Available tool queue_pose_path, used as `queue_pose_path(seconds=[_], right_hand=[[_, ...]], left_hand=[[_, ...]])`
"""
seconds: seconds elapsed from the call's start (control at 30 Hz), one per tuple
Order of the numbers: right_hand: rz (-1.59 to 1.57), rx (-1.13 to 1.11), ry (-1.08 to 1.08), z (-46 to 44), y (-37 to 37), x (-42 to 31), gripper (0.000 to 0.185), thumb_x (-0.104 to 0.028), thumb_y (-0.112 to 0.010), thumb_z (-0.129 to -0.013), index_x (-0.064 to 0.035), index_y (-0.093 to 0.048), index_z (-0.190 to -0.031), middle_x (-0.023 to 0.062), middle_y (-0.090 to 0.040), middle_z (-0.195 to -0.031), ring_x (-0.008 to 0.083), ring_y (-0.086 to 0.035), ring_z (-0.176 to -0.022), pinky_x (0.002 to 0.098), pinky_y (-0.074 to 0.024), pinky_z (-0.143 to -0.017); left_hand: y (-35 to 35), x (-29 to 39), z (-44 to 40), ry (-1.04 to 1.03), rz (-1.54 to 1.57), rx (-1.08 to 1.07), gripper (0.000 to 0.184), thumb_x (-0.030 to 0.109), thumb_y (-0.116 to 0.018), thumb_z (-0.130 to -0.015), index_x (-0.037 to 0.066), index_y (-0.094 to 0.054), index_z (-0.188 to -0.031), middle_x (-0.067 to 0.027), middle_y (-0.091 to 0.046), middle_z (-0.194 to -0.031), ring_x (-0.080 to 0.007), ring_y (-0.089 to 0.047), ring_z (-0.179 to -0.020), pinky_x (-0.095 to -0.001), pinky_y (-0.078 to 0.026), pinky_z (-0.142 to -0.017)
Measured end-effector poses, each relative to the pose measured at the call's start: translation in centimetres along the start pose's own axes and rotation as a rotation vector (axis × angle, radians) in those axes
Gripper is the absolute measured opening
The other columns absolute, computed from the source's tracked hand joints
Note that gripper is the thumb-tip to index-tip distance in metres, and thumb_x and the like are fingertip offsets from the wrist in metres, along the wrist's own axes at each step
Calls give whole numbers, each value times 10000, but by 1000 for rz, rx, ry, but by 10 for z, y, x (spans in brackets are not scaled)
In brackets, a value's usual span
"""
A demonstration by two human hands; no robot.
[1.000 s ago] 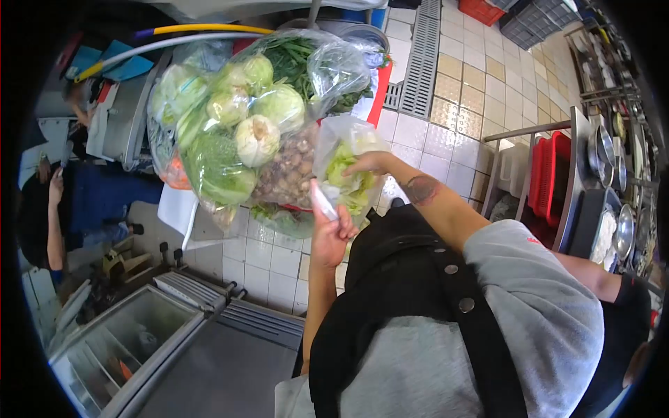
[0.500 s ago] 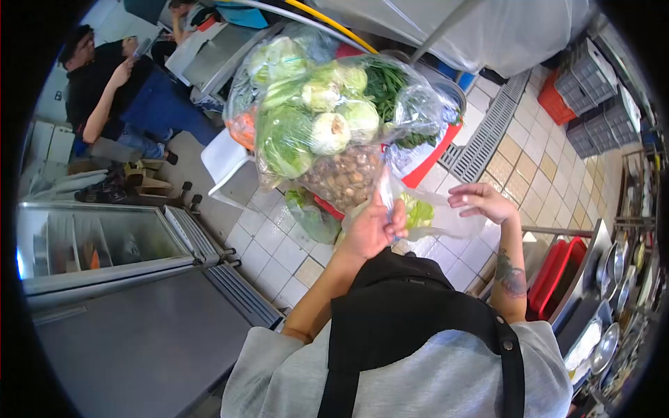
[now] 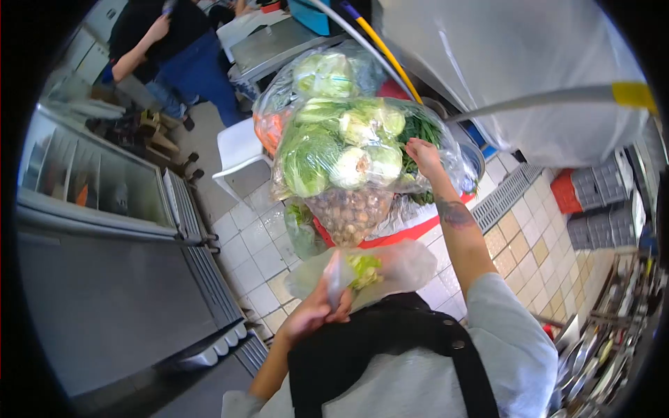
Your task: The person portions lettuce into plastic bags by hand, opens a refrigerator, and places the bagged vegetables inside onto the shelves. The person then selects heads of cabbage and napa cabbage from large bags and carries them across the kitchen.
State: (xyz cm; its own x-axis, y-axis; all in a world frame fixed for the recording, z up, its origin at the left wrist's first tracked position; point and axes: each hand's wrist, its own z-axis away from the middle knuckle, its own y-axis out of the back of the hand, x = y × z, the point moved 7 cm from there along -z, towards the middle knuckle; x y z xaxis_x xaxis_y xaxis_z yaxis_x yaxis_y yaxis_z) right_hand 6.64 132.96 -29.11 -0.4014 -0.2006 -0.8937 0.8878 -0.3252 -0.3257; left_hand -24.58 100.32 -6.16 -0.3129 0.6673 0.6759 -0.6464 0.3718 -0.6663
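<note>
My left hand [image 3: 322, 311] is closed on the neck of a translucent plastic bag [image 3: 411, 263], held low in front of my apron. Pale green leafy vegetable [image 3: 364, 270] shows inside it. My right hand [image 3: 424, 155] reaches out to the dark leafy greens [image 3: 420, 127] at the right of the pile, its fingers curled together; whether they grip plastic or leaves is hidden. Beside it, a large clear bag holds several cabbages [image 3: 352, 167]. Below the cabbages lies a bag of small brown pieces [image 3: 352, 212], perhaps mushrooms.
A white stool [image 3: 240, 148] stands left of the pile, near a bag of orange vegetables [image 3: 270, 131]. Grey crates [image 3: 603, 184] stand at the right beyond a floor drain [image 3: 512, 197]. A steel refrigerator [image 3: 104, 299] fills the left. A person [image 3: 178, 56] stands at the back left.
My right hand has left the translucent bag and stretched forward to the greens. My left hand has brought the bag down and closer to my body. The view has shifted.
</note>
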Motion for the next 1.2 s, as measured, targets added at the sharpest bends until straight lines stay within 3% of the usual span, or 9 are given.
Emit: queue_pose_path(seconds=[0.17, 0.2, 0.3, 0.37, 0.43, 0.57, 0.8, 1.0, 1.2], right_hand=[[162, 35, -239, -138, 0, 55, 241, -183, -640, -810, -2, -595, -963, 48, -527, -752, 180, -467, -606, 316, -450, -608], [190, 139, -313, -92, -35, 18, 251, -224, -620, -828, -38, -611, -995, 47, -569, -754, 216, -533, -655, 382, -485, -669], [-62, -172, -466, -185, -41, 87, 380, -337, -620, -832, -76, -602, -1108, 91, -630, -1101, 254, -585, -1028, 402, -479, -871], [261, -443, -96, -185, -49, 62, 408, -366, -620, -829, -92, -594, -1129, 90, -611, -1148, 260, -560, -1076, 422, -460, -897], [83, -297, -505, -198, -36, 84, 436, -392, -627, -819, -125, -576, -1161, 70, -578, -1196, 273, -533, -1105, 512, -413, -923], [166, -295, -513, -181, -45, 59, 479, -399, -660, -784, -166, -547, -1187, 69, -534, -1238, 306, -522, -1098, 599, -368, -889], [172, -298, -613, -109, -12, 5, 460, -389, -692, -750, -182, -554, -1136, 70, -593, -1117, 274, -569, -1012, 541, -421, -823], [191, -921, -486, -21, 19, -58, 622, -377, -587, -831, -34, -428, -1325, 149, -505, -1311, 307, -524, -1170, 481, -436, -977], [448, -1408, -534, 90, -19, -21, 629, -390, -578, -835, -39, -422, -1333, 144, -502, -1317, 305, -515, -1180, 487, -425, -986]], left_hand=[[-10, 7, 15, -165, 52, 234, 1145, 460, -711, -704, 190, 76, -1489, -41, -421, -766, -122, -385, -653, -234, -328, -613], [-11, 3, 13, -194, 78, 292, 1156, 451, -720, -694, 179, 73, -1490, -44, -422, -762, -127, -387, -657, -234, -325, -613], [-21, -7, -11, -272, 136, 406, 1161, 428, -731, -689, 189, 73, -1491, -46, -421, -762, -137, -395, -663, -231, -326, -619], [-33, -16, -31, -306, 197, 448, 1151, 362, -743, -695, 206, 73, -1492, -41, -422, -766, -132, -400, -665, -228, -342, -624], [-38, -18, -49, -354, 276, 445, 1134, 309, -741, -700, 218, 65, -1493, -39, -420, -764, -124, -402, -665, -231, -356, -623], [-34, -14, -79, -433, 260, 436, 1095, 217, -720, -714, 248, 49, -1494, -35, -416, -771, -107, -405, -662, -239, -381, -606], [-11, -52, -129, -565, 522, 472, 964, 146, -624, -796, 309, 30, -1485, -30, -433, -805, -83, -375, -588, -226, -391, -564], [-13, -51, -125, -613, 402, 528, 878, 175, -569, -852, 320, 25, -1483, -24, -437, -805, -65, -359, -561, -230, -405, -551], [-16, -61, -117, -615, 407, 526, 841, 228, -567, -878, 310, 6, -1487, -15, -425, -739, -52, -314, -508, -208, -329, -483]])
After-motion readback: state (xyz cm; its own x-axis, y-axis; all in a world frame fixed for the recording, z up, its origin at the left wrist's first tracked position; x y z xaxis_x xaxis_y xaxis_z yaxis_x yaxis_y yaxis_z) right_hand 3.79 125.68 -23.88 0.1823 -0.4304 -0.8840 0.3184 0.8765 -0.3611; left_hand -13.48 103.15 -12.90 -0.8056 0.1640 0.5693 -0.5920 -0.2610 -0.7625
